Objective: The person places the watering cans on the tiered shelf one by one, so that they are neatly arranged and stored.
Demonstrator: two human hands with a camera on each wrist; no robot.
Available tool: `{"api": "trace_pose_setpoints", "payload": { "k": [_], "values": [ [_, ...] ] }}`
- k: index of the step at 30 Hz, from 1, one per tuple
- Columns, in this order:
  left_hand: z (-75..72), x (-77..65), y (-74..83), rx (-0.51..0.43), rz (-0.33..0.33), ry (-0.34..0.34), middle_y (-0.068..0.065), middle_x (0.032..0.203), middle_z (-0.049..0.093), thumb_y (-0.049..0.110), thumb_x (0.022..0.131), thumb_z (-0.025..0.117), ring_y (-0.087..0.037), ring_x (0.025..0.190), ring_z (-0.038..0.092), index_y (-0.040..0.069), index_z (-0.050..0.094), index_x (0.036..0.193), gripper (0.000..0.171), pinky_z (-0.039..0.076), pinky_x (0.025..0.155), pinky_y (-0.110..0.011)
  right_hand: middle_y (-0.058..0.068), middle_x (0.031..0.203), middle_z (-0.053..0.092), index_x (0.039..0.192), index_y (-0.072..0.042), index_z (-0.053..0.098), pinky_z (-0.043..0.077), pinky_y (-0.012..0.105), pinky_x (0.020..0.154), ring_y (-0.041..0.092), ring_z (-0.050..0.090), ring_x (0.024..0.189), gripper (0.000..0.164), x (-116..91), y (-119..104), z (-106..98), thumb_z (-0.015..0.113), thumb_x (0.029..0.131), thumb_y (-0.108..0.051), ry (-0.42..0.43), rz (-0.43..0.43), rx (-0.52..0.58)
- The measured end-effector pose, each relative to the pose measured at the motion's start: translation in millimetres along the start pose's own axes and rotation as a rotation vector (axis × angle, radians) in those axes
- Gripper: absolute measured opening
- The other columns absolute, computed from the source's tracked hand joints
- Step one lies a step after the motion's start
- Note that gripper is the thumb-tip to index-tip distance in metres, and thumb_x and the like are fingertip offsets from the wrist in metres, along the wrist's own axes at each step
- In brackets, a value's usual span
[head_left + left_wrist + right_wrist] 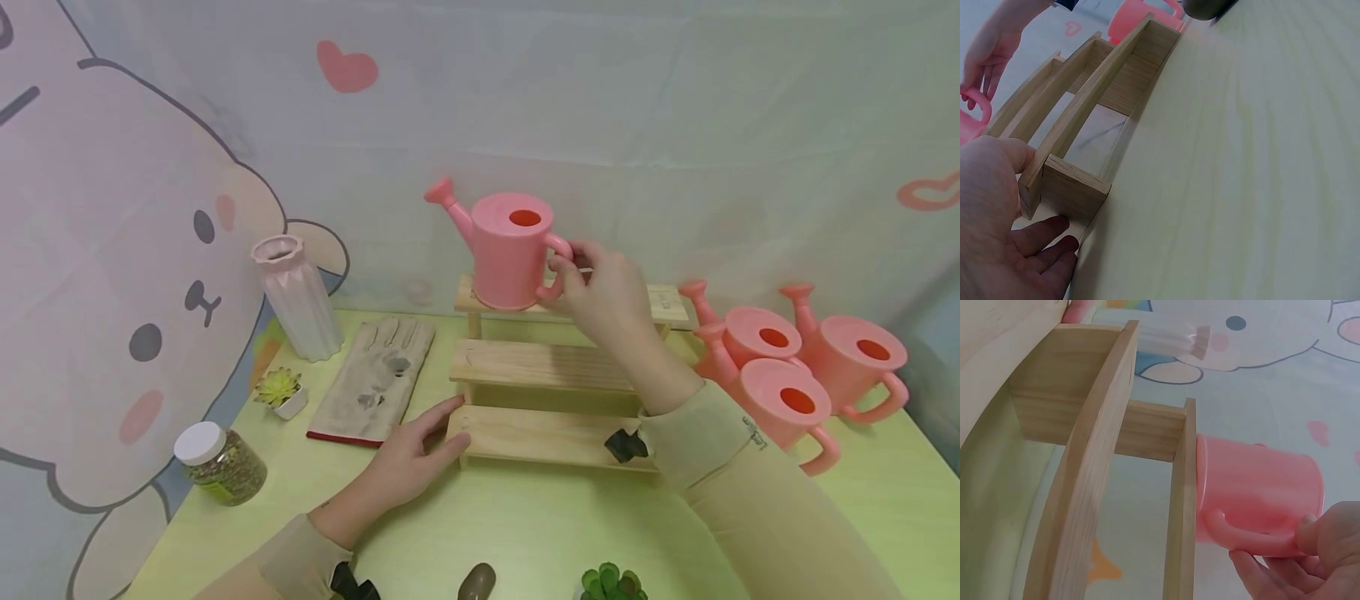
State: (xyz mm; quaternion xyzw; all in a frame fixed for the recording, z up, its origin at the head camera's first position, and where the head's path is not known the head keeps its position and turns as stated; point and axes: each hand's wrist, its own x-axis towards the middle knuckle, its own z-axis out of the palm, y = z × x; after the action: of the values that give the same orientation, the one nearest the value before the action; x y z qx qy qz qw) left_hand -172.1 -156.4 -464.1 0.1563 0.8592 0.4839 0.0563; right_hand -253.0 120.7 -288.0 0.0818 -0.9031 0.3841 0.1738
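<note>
A pink watering can (508,254) stands upright on the top step of a three-step wooden stand (540,362), spout to the left. My right hand (607,287) pinches its handle (1254,540) between thumb and fingers. In the right wrist view, the can's base is against the top board. My left hand (416,454) holds the left end of the bottom step. The left wrist view shows my thumb (1016,153) over the board and the other fingers (1050,256) by the end panel, close to the table.
Several more pink watering cans (783,400) cluster right of the stand. To the left are a ribbed vase (300,304), a glove (371,383), a small potted succulent (281,392) and a lidded jar (225,471). A brown stone (477,581) and a green succulent (611,583) lie in front.
</note>
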Motion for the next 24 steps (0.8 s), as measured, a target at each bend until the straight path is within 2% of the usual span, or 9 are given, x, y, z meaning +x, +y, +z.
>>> {"api": "trace_pose_setpoints", "payload": {
  "k": [6,16,20,24],
  "values": [
    [-0.7,0.0,-0.7,-0.008,0.001,0.003,0.004,0.151,0.056,0.054,0.097,0.065,-0.014,0.142,0.051,0.035,0.045,0.153,0.062,0.044,0.119,-0.039,0.007,0.13,0.071,0.14,-0.016,0.059,0.063,0.044,0.09,0.027,0.073,0.111,0.05,-1.2,6.2,-3.2,0.063,0.1,-0.046,-0.053,0.039,0.069],
    [-1.8,-0.7,1.0,-0.017,-0.004,0.004,0.003,0.149,0.058,0.05,0.097,0.066,-0.013,0.141,0.052,0.033,0.046,0.153,0.062,0.044,0.119,-0.038,0.0,0.13,0.071,0.143,-0.025,0.056,0.064,0.042,0.086,0.021,0.074,0.111,0.061,-21.0,30.4,-16.4,0.057,0.096,-0.064,-0.026,0.077,0.173],
    [-2.0,-0.6,1.3,-0.018,-0.007,0.005,0.003,0.148,0.059,0.05,0.097,0.066,-0.012,0.14,0.053,0.033,0.046,0.153,0.061,0.044,0.119,-0.039,-0.002,0.129,0.071,0.143,-0.027,0.055,0.062,0.028,0.085,0.019,0.074,0.111,0.06,-34.6,36.9,-25.5,0.055,0.096,-0.065,-0.009,0.078,0.175],
    [-2.1,-0.4,0.7,-0.013,-0.007,0.004,0.004,0.147,0.06,0.05,0.097,0.066,-0.012,0.14,0.054,0.034,0.046,0.153,0.061,0.044,0.119,-0.039,0.0,0.129,0.072,0.142,-0.025,0.057,0.054,0.009,0.085,0.019,0.073,0.112,0.054,-53.1,47.9,-36.2,0.056,0.099,-0.058,0.046,0.053,0.177]
  ]
}}
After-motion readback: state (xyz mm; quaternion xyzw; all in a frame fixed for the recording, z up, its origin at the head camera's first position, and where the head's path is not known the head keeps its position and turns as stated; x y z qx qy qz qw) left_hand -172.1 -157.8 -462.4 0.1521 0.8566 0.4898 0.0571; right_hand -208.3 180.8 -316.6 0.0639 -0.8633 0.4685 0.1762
